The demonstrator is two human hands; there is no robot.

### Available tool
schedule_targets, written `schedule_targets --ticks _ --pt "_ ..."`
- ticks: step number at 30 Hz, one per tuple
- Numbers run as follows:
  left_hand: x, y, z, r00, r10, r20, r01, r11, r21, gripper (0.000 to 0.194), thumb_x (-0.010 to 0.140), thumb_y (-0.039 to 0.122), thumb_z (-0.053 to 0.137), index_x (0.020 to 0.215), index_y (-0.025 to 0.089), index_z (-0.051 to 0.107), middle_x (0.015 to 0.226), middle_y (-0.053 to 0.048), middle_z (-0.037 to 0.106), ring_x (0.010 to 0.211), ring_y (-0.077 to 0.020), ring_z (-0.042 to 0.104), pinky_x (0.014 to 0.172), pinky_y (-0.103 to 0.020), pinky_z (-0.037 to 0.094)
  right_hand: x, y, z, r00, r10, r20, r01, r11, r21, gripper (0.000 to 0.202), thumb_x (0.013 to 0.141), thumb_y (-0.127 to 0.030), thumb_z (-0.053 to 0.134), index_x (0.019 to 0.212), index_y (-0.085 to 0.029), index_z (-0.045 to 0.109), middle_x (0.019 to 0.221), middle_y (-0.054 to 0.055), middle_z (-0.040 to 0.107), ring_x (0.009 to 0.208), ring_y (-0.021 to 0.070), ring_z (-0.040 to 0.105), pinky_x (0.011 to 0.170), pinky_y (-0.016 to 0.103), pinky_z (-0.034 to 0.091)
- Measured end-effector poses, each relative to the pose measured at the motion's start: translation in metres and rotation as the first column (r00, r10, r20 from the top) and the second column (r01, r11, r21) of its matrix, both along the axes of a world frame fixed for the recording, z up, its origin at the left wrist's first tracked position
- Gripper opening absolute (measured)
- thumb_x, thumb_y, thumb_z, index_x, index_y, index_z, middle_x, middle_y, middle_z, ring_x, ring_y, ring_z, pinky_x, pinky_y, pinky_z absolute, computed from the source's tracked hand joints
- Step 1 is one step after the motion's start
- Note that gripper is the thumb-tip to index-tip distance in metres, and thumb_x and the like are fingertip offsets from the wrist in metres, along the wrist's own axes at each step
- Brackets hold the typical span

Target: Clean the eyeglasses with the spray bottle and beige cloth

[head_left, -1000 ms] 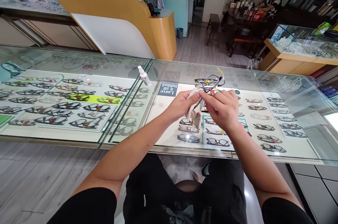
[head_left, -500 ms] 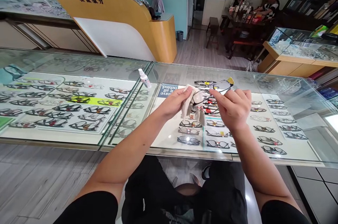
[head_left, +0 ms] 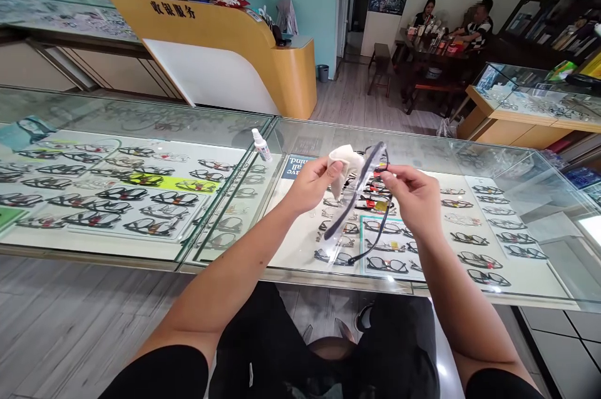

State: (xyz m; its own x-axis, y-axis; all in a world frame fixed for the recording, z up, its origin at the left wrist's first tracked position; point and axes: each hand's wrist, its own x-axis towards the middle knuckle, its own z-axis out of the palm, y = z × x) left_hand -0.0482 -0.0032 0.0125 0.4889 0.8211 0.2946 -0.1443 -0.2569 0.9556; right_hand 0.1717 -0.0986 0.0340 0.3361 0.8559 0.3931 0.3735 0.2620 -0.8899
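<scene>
A pale cloth (head_left: 342, 168) is pinched between the thumb and fingers of my left hand (head_left: 313, 185). My right hand (head_left: 417, 198) grips dark-framed eyeglasses (head_left: 353, 203) near one temple, holding them tilted above the glass counter. One lens side points down and left, and a long temple arm hangs toward the front. The cloth is close behind the upper part of the frame; whether it touches a lens I cannot tell. Through the counter's glass top, rows of display glasses (head_left: 387, 264) show beneath my hands.
A white spray bottle (head_left: 261, 145) stands on the glass counter (head_left: 300, 283) left of my hands. Beyond are a wooden reception desk (head_left: 292, 82) and a stool (head_left: 381, 66). Two people (head_left: 474, 28) sit at a far table. Another display case (head_left: 530, 95) stands at the right.
My right hand has turned the glasses from roughly level to steeply tilted, with a temple now hanging down. The cloth has moved off the lens and is bunched higher in my left hand.
</scene>
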Motion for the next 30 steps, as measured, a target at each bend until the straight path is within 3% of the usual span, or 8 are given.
schedule_targets --ticks 3,8,11,14,19,25,30 --pt "0.005 -0.008 0.003 0.999 -0.022 -0.037 0.024 0.999 0.036 0.063 0.094 0.081 0.069 0.082 0.02 0.066 0.068 0.0 0.062 0.062 -0.014 0.054 0.062 -0.028 0.045 -0.004 0.004 -0.005 0.989 0.091 -0.117 -0.108 0.984 -0.142 0.03 0.086 -0.051 0.086 0.096 -0.023 0.089 0.064 -0.002 0.052 0.067 0.0169 0.043 0.067 0.035 0.04" --pt "0.014 -0.017 0.004 0.997 -0.032 -0.065 0.033 0.999 0.019 0.066 0.089 0.084 0.072 0.081 0.019 0.066 0.07 0.0 0.058 0.063 -0.0139 0.052 0.06 -0.028 0.043 -0.009 0.008 -0.013 0.961 0.199 -0.191 -0.237 0.951 -0.199 0.04 0.084 -0.059 0.088 0.1 -0.022 0.089 0.08 0.003 0.067 0.077 0.019 0.052 0.07 0.035 0.043" --pt "0.016 -0.016 -0.002 0.997 -0.045 -0.066 0.044 0.999 -0.02 0.062 0.09 0.08 0.074 0.083 0.019 0.067 0.069 0.001 0.056 0.063 -0.0139 0.051 0.06 -0.027 0.043 -0.009 0.009 -0.018 0.951 0.223 -0.212 -0.269 0.938 -0.217 0.043 0.082 -0.061 0.09 0.102 -0.023 0.09 0.081 0.003 0.067 0.076 0.0182 0.05 0.069 0.035 0.041" --pt "0.015 -0.011 -0.009 0.997 -0.051 -0.058 0.052 0.999 0.017 0.055 0.092 0.074 0.078 0.09 0.018 0.073 0.079 -0.001 0.062 0.074 -0.0153 0.057 0.07 -0.027 0.048 -0.009 0.011 -0.019 0.939 0.232 -0.253 -0.293 0.926 -0.239 0.045 0.078 -0.063 0.092 0.099 -0.024 0.09 0.078 0.001 0.064 0.075 0.018 0.048 0.068 0.034 0.04" --pt "0.012 -0.006 -0.016 0.998 -0.036 -0.043 0.036 0.999 -0.001 0.052 0.089 0.069 0.084 0.099 0.018 0.078 0.087 -0.003 0.068 0.078 -0.0155 0.06 0.072 -0.025 0.049 -0.008 0.012 -0.016 0.924 0.233 -0.304 -0.323 0.899 -0.294 0.046 0.071 -0.06 0.097 0.095 -0.023 0.09 0.065 -0.003 0.051 0.071 0.0161 0.042 0.068 0.034 0.036" --pt "0.011 -0.006 -0.013 0.998 -0.044 -0.042 0.041 0.997 -0.07 0.054 0.08 0.065 0.093 0.101 0.017 0.078 0.089 -0.004 0.072 0.08 -0.0161 0.064 0.074 -0.024 0.05 -0.006 0.013 -0.012 0.932 0.237 -0.275 -0.325 0.881 -0.344 0.045 0.068 -0.062 0.097 0.089 -0.022 0.089 0.074 0.001 0.065 0.076 0.0179 0.049 0.069 0.034 0.039" --pt "0.01 -0.007 -0.011 0.998 -0.054 -0.03 0.051 0.995 -0.08 0.053 0.078 0.063 0.095 0.095 0.016 0.077 0.084 -0.002 0.069 0.077 -0.0146 0.061 0.071 -0.024 0.048 -0.006 0.012 -0.009 0.932 0.255 -0.256 -0.337 0.87 -0.36 0.044 0.07 -0.062 0.097 0.088 -0.022 0.089 0.071 0.001 0.063 0.074 0.0175 0.048 0.069 0.034 0.039"
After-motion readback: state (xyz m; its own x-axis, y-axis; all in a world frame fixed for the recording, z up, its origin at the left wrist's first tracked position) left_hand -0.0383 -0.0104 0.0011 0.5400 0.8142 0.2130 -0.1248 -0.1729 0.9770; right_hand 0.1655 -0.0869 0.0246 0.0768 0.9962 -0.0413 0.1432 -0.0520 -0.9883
